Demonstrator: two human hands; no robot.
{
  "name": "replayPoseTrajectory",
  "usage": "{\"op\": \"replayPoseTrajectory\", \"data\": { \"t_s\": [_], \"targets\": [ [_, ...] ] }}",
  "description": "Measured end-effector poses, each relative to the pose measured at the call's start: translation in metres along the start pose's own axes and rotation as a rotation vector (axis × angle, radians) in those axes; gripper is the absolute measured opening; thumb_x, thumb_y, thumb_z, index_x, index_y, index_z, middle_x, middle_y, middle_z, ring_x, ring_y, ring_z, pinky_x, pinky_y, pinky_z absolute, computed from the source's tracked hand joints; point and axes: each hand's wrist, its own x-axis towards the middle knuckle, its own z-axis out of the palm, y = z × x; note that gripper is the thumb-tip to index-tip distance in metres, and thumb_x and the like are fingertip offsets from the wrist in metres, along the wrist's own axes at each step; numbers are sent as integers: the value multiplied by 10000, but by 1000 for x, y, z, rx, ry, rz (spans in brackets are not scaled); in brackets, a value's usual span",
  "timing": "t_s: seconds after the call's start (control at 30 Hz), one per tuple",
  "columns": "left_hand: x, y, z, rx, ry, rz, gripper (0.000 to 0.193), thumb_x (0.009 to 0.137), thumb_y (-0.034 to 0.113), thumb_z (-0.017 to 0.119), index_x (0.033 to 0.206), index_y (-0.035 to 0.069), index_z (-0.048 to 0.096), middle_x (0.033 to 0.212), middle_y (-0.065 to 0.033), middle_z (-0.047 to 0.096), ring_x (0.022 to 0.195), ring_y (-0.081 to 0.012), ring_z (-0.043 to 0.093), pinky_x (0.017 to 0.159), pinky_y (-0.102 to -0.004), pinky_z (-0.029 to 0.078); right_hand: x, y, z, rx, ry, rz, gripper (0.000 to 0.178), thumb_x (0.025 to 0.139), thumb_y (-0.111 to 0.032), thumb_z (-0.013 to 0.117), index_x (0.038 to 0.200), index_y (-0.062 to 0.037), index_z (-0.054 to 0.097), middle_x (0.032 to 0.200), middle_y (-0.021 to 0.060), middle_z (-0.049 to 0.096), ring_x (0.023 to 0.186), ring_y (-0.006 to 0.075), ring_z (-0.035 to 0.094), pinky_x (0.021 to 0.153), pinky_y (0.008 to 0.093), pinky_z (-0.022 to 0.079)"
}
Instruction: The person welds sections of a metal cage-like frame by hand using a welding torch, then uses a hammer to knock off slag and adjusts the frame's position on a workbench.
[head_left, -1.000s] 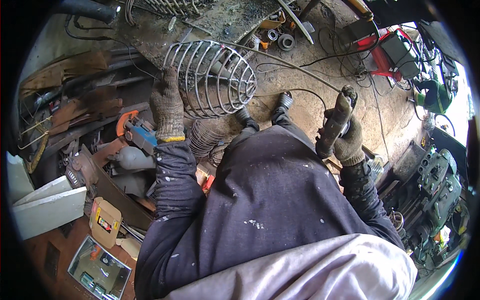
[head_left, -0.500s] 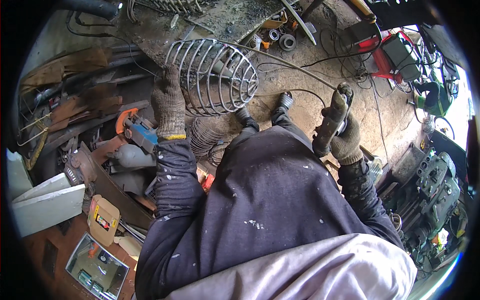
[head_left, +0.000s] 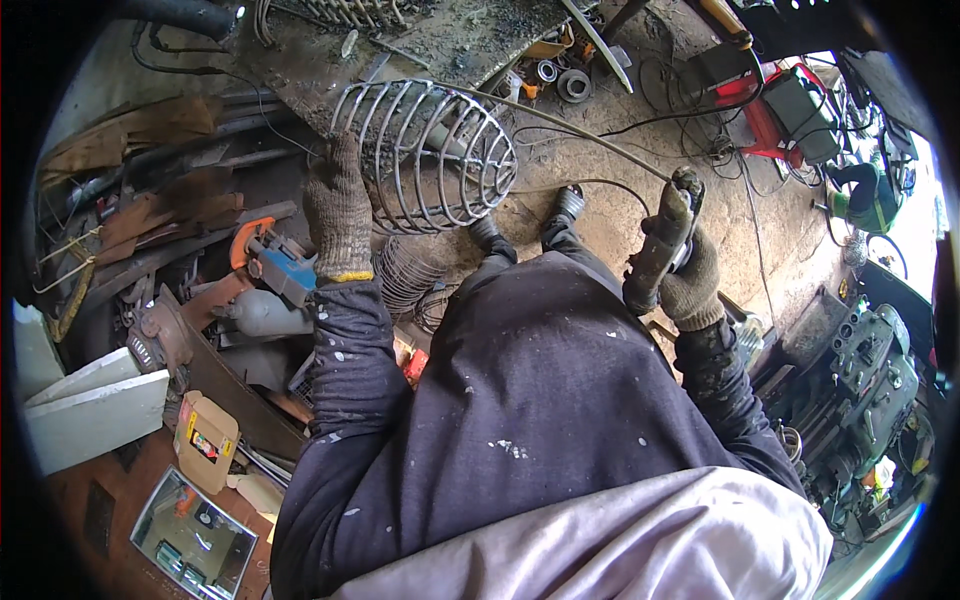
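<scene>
My left hand [head_left: 337, 215], in a worn knit glove with a yellow cuff edge, is closed on the wide end of a metal wire cage [head_left: 410, 160]. The cage is egg-shaped, made of bent rings joined by lengthwise rods, and narrows toward the right. In my gloved right hand [head_left: 695, 280] is a dark, worn welding electrode holder [head_left: 660, 245], fingers wrapped round its handle. A long thin rod [head_left: 600, 138] slants from the holder's jaws up and left to the cage's upper edge. Whether the rod touches the cage, I cannot tell.
A dirty metal worktable [head_left: 450, 45] stands ahead. Coiled wire [head_left: 405, 280] lies below the cage. Scrap and a blue-orange tool [head_left: 285, 270] crowd the left. Cables [head_left: 745, 180] cross the floor near a red crate [head_left: 750, 125]. Machinery [head_left: 860, 370] stands right; a green-clad person [head_left: 875, 205] is beyond.
The wire cage has shifted very slightly. Both of my hands stay nearly where they were, and the person at the far right has moved a little.
</scene>
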Motion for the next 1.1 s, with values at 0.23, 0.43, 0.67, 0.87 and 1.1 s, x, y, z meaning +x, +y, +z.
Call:
{"op": "replayPoseTrajectory", "data": {
  "t_s": [0.23, 0.43, 0.67, 0.87, 1.1],
  "targets": [
    [1, -6, 3, 2, 6, 1, 648, 911, 603, 512, 1059, -20, 611, 964, -271, 632, 900, -432, 612, 792, -460, 458, 0, 1, -3, -22, -49, 57, 602, 718, -205, 795, 1217, 28, 553, 1085, 97, 658, 964, 145, 627, 842, 300, 507],
    [-4, 17, -5, 98, -81, -109, 595, 948, 557, 482, 1004, -18, 623, 904, -257, 631, 859, -432, 611, 759, -461, 455, 2, -6, 1, -109, -20, 63, 461, 716, -136, 836, 1110, -34, 620, 995, 27, 666, 858, 115, 628, 753, 298, 525],
    [-3, -5, 2, 86, 19, 45, 550, 970, 501, 496, 980, -32, 635, 875, -206, 648, 805, -323, 636, 729, -420, 469, 3, 15, -8, -407, -82, -144, 561, 731, -436, 699, 1119, -40, 610, 872, 142, 667, 792, 332, 668, 691, 389, 525],
    [-9, -2, 2, -12, 22, 60, 531, 969, 485, 508, 987, -31, 634, 873, -193, 651, 809, -304, 637, 732, -408, 471, 3, 1, -9, -228, -89, -92, 486, 699, -333, 775, 1057, -60, 592, 920, 100, 667, 842, 232, 674, 733, 328, 515],
    [-6, -2, 7, -87, 29, 127, 510, 968, 466, 523, 996, -30, 634, 872, -178, 655, 814, -281, 638, 734, -394, 474, 5, -17, 1, -83, -64, -24, 502, 717, -270, 747, 1116, -18, 578, 967, 72, 672, 888, 162, 657, 781, 309, 521]
  ]
}}
